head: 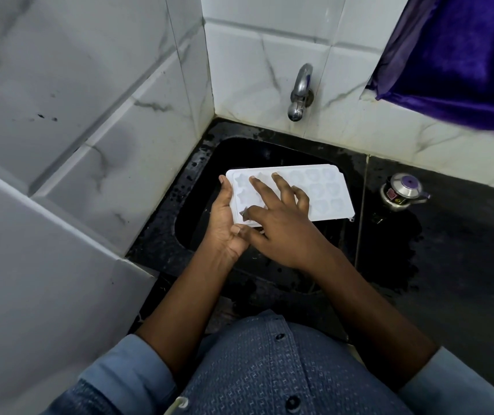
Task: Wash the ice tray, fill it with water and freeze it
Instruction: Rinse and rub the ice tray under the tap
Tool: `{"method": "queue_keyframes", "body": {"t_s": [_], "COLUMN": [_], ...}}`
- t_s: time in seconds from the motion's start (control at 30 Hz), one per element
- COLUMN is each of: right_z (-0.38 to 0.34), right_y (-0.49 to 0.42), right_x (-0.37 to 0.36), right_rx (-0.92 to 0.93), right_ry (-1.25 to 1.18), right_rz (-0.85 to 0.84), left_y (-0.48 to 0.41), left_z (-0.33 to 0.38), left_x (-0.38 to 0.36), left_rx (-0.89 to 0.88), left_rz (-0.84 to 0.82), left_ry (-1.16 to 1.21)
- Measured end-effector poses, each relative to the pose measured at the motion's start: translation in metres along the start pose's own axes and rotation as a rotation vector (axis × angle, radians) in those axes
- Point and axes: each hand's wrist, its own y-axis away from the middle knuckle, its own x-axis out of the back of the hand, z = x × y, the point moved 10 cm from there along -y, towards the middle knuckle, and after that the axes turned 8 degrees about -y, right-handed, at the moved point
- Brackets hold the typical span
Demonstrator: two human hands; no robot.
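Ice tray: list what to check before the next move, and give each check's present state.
1. Grip on the ice tray: ok, the left hand grips its left end.
2. Tray over the sink: ok.
3. Contact of the right hand: ok, straight spread fingers rest on the moulds.
4. Water from the tap: not ok, no stream shows.
5. Moulds clean: cannot tell.
6. The steel pot out of the way: ok, it stands on the counter to the right, apart from the tray.
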Motion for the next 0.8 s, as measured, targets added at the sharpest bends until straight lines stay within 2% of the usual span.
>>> {"method": "queue_keyframes", "body": {"t_s": [0.2,0.37,0.4,0.53,0.67,0.73,0.8], "right_z": [-0.002,-0.007,-0.009,-0.026,-0.029,-0.023,-0.017], "right_y": [-0.001,0.000,-0.003,-0.021,-0.038,-0.045,-0.049], "right_x": [-0.002,0.014,0.013,-0.010,-0.021,-0.022,-0.024], "right_rx": [0.031,0.167,0.180,0.208,0.199,0.184,0.186], "right_ry": [-0.012,-0.142,-0.145,-0.052,-0.043,-0.003,0.052], "right_rz": [-0.011,0.240,0.237,0.044,-0.003,0.009,0.012], "left_y": [-0.001,-0.001,0.000,0.006,0.000,-0.002,-0.002], "left_z": [0.003,0.007,0.009,0.018,0.020,0.030,0.025], "left_x": [0.002,0.010,0.010,0.013,0.010,0.011,0.017], "left_rx": [-0.013,-0.018,-0.031,-0.154,-0.256,-0.316,-0.223], "left_rz": [0.001,0.028,0.043,0.188,0.198,0.120,0.172], "left_ry": [-0.024,-0.017,-0.020,-0.030,0.036,0.055,-0.041]}}
